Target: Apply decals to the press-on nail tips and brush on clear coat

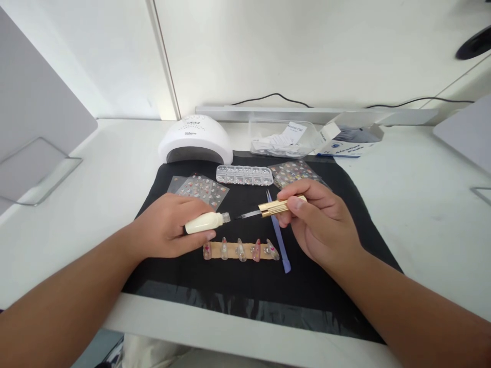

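My left hand (pixel 171 232) hides the back of the bottle (pixel 205 222). My forearms run off the bottom edge. The box (pixel 347 145) print is blurred.

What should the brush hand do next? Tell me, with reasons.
Probably lower the gold-capped brush toward the strip of nail tips: the right hand holds it out of the bottle, which the left hand grips, directly above the decorated tips.

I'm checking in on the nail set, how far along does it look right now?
Done: the five press-on nails on the strip already carry decorations. In hand: the left hand holds the white bottle, tilted sideways and open; the right hand holds the gold brush cap, its brush just clear of the bottle neck. Left: no coat visibly brushed on yet, and the nail lamp sits unused behind.
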Demonstrator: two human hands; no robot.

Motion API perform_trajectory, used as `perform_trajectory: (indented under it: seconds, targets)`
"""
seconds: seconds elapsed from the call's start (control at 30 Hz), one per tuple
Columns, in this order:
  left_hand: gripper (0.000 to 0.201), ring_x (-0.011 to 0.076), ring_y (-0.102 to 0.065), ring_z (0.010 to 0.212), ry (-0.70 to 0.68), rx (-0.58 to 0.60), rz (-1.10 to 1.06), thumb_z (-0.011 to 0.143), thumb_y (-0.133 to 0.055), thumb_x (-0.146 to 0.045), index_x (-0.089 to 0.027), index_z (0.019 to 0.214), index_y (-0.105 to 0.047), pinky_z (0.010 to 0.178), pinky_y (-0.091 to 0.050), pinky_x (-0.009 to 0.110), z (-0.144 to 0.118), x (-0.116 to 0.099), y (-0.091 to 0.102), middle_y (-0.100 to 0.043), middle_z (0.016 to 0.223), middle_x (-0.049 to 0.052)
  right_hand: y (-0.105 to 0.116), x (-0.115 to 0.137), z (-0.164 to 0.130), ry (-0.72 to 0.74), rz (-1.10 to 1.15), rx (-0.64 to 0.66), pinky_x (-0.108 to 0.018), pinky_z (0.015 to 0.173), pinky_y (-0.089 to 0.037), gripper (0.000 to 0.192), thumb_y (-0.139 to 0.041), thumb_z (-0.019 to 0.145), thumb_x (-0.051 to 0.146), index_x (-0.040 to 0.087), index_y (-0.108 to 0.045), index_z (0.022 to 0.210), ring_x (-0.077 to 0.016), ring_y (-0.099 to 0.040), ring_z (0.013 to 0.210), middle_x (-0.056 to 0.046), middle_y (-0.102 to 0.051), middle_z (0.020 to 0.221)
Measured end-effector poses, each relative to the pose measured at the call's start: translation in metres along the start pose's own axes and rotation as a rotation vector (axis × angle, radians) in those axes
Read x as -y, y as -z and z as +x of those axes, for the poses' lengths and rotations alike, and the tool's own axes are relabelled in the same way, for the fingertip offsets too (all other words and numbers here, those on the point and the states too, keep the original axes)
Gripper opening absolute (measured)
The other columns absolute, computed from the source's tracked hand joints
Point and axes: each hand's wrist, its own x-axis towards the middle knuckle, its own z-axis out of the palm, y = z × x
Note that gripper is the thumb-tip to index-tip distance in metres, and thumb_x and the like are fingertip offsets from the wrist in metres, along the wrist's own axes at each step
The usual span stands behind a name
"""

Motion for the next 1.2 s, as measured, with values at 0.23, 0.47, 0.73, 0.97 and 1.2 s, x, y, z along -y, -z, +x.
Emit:
perform_trajectory:
  seconds: [0.23,0.47,0.73,0.97,1.2]
  targets:
    - [0.011,0.0132,-0.056,0.060,0.000,0.007,-0.023,0.096,-0.056,-0.027,-0.017,0.095,-0.061,0.056,-0.042,0.025,0.001,-0.001,-0.001,-0.063,0.071,-0.001,-0.001,-0.002,0.000,-0.007,-0.003,0.010,-0.029,0.053,-0.039,0.012,-0.073,0.082,0.033,0.023,-0.067,0.080,-0.0118,-0.051,0.049,0.005,-0.056,0.052]
    - [0.013,0.0135,-0.059,0.062,0.005,0.021,-0.024,0.096,-0.056,-0.028,-0.016,0.094,-0.062,0.057,-0.043,0.026,0.001,-0.002,-0.001,-0.065,0.072,0.000,-0.003,-0.004,-0.001,0.006,-0.008,0.049,-0.026,0.053,-0.041,0.010,-0.072,0.084,0.030,0.022,-0.066,0.082,-0.0102,-0.052,0.050,0.005,-0.057,0.055]
    - [0.011,0.0134,-0.060,0.062,-0.002,0.029,-0.042,0.096,-0.056,-0.026,-0.017,0.093,-0.062,0.058,-0.043,0.026,0.003,-0.004,-0.004,-0.066,0.072,-0.001,-0.009,0.000,-0.002,-0.016,-0.066,0.122,-0.024,0.051,-0.046,0.015,-0.075,0.080,0.032,0.022,-0.064,0.082,-0.0101,-0.054,0.051,0.005,-0.057,0.061]
    - [0.011,0.0122,-0.056,0.057,-0.004,0.034,-0.074,0.095,-0.055,-0.026,-0.017,0.095,-0.061,0.054,-0.040,0.025,0.004,-0.007,-0.008,-0.065,0.068,-0.002,-0.013,0.006,-0.008,-0.070,-0.172,0.337,-0.022,0.044,-0.051,0.010,-0.070,0.085,0.028,0.021,-0.064,0.087,-0.0100,-0.061,0.047,0.004,-0.059,0.067]
    - [0.011,0.0125,-0.058,0.058,-0.030,0.052,-0.050,0.095,-0.054,-0.026,-0.018,0.095,-0.061,0.055,-0.042,0.025,0.004,-0.009,-0.006,-0.067,0.069,-0.001,-0.013,0.007,-0.008,-0.124,-0.138,0.354,-0.025,0.047,-0.055,0.012,-0.071,0.084,0.030,0.020,-0.065,0.089,-0.0121,-0.065,0.049,0.004,-0.061,0.068]
